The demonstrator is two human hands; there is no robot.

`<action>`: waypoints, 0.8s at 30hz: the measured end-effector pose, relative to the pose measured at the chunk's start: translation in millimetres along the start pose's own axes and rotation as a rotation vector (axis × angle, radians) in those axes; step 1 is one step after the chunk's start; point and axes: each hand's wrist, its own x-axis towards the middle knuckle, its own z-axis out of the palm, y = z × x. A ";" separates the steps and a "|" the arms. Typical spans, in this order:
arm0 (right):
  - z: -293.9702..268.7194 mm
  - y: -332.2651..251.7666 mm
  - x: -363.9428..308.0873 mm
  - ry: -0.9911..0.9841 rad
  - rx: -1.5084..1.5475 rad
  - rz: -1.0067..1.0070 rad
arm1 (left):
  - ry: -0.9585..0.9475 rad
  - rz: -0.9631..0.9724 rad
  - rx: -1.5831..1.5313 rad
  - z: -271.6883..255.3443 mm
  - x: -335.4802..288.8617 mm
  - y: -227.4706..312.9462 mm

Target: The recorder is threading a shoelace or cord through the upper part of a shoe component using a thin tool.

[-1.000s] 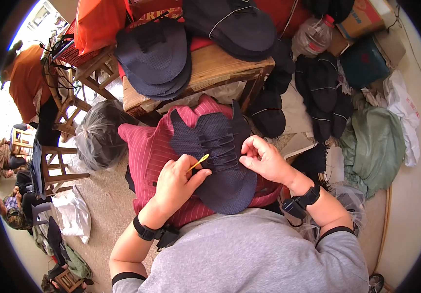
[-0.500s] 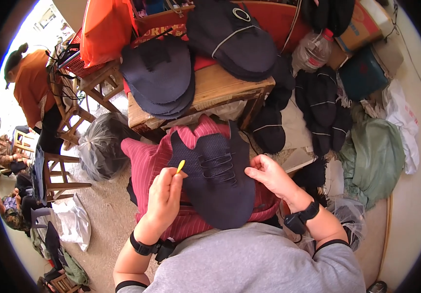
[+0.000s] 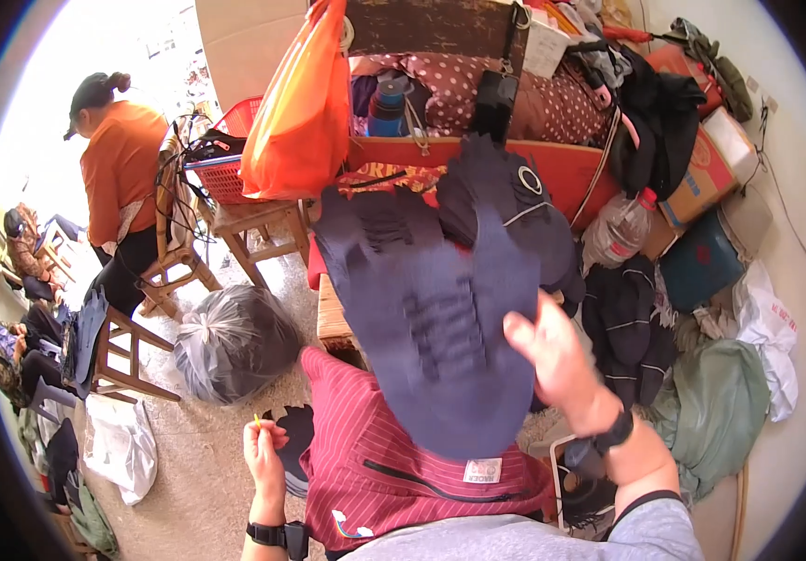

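While, in the head view, the left hand (image 3: 266,451) pinches a yellow tool (image 3: 257,422) between closed fingertips, the right hand (image 3: 560,360) grips the navy fabric (image 3: 454,383) by its right edge, above the striped cloth (image 3: 351,411); blur leaves exact finger spread uncertain.

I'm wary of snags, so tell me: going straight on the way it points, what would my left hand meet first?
Probably the clear plastic bag with dark contents, roughly ahead of the left hand in the picture; depth is unclear, so it might pass above.
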 end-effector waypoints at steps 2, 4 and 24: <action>7.2 -1.7 55.9 0.029 0.154 0.032 | 0.158 -0.076 0.077 -21.1 -7.1 -31.3; -18.8 16.6 109.1 0.137 -0.064 0.076 | 0.171 -0.100 0.049 -28.5 -9.2 -52.6; 24.3 89.5 9.8 -0.191 -1.368 -0.229 | 0.453 -0.808 0.713 -149.2 -57.4 -236.5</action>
